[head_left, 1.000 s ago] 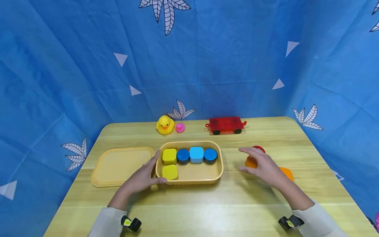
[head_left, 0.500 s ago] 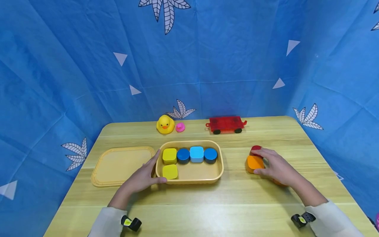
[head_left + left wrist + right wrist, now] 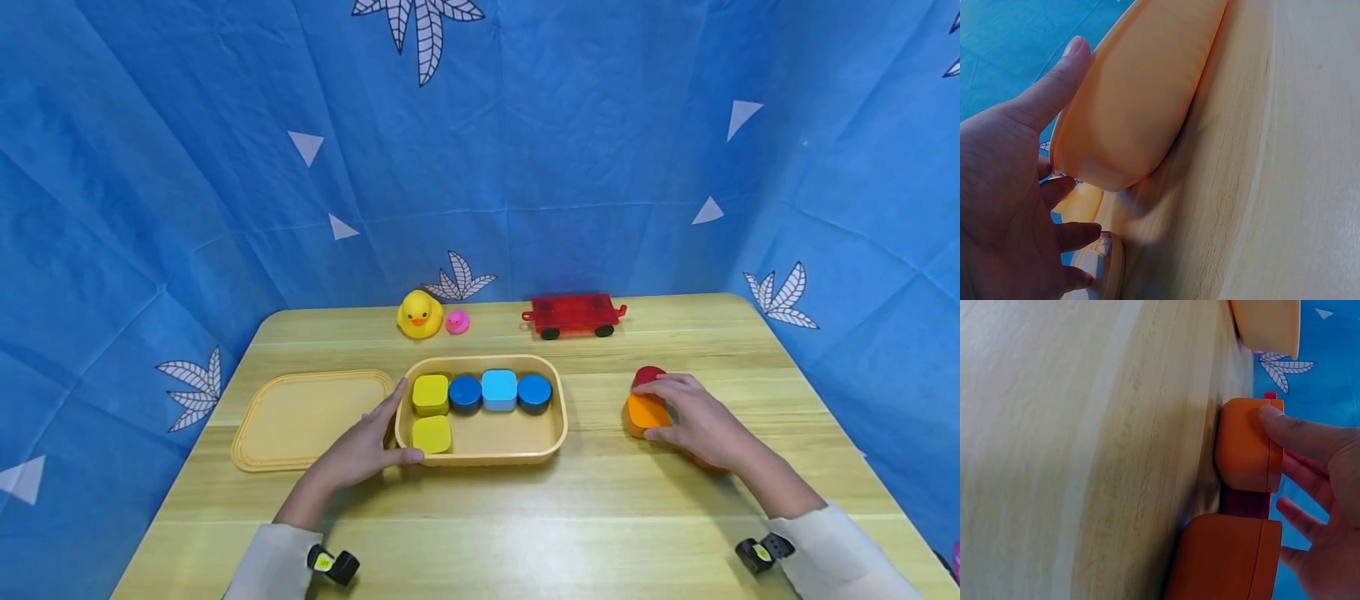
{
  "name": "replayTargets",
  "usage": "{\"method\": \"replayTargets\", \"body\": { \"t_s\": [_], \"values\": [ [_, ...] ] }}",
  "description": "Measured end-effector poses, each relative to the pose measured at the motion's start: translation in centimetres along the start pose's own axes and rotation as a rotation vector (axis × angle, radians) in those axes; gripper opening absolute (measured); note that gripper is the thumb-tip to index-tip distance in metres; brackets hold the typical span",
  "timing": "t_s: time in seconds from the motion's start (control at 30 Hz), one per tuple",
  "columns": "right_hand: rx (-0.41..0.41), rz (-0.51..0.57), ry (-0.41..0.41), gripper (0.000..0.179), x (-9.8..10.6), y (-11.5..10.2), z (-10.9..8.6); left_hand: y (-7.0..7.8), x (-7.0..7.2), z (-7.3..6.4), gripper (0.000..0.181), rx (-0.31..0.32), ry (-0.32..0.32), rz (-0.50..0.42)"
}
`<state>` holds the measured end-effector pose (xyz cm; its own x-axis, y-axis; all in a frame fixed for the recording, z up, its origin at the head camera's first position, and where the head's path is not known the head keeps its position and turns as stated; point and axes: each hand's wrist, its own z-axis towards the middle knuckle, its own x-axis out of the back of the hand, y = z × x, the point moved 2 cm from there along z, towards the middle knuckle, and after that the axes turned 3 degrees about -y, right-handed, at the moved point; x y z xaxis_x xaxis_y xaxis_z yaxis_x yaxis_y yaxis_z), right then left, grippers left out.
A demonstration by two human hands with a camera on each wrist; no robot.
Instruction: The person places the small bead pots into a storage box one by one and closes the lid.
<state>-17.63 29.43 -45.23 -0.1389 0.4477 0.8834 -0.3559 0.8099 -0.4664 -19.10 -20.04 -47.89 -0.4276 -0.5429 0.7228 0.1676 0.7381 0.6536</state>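
The right hand [image 3: 701, 421] pinches a glossy orange rounded-square block [image 3: 641, 417], thumb on its near side and fingers around the far one; it appears to sit on the counter [image 3: 487, 542]. Just beyond this hand, close against that block, stands a red round block [image 3: 648, 375], and under the wrist is another orange block [image 3: 1225, 556], mostly hidden from the head view

The left hand [image 3: 360, 450] holds the left end of a tan plastic rounded tray [image 3: 498, 433], its thumb over the near rim. Inside the tray, to the right of this hand, lie a yellow rounded-square block [image 3: 431, 392], a second yellow one [image 3: 432, 435], two dark blue round blocks [image 3: 466, 392] and a light blue rounded-square one [image 3: 499, 389]

Gathering the blocks looks more than half done: five in, with the far row apparently full and the near row holding only one. The gripped block, the red one and the other orange one are left, judging by what shows. A flat tan plastic lid [image 3: 311, 421] lies left of the left hand, not yet fitted. Well beyond both hands are a yellow rubber duck [image 3: 420, 315], a small pink duck [image 3: 457, 322] and a red wheeled wagon [image 3: 573, 313]
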Motion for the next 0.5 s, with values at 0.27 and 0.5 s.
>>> {"method": "replayTargets", "body": {
  "t_s": [0.27, 0.5],
  "values": [
    [0.021, 0.036, 0.010, 0.060, 0.2, -0.8, 0.1, 0.0, 0.0, 0.1, 0.116, 0.003, 0.000, 0.001],
    [0.059, 0.057, 0.026, 0.062, 0.7, -2.2, 0.2, 0.0, 0.0, 0.1, 0.117, 0.018, -0.001, 0.001]
  ]
}}
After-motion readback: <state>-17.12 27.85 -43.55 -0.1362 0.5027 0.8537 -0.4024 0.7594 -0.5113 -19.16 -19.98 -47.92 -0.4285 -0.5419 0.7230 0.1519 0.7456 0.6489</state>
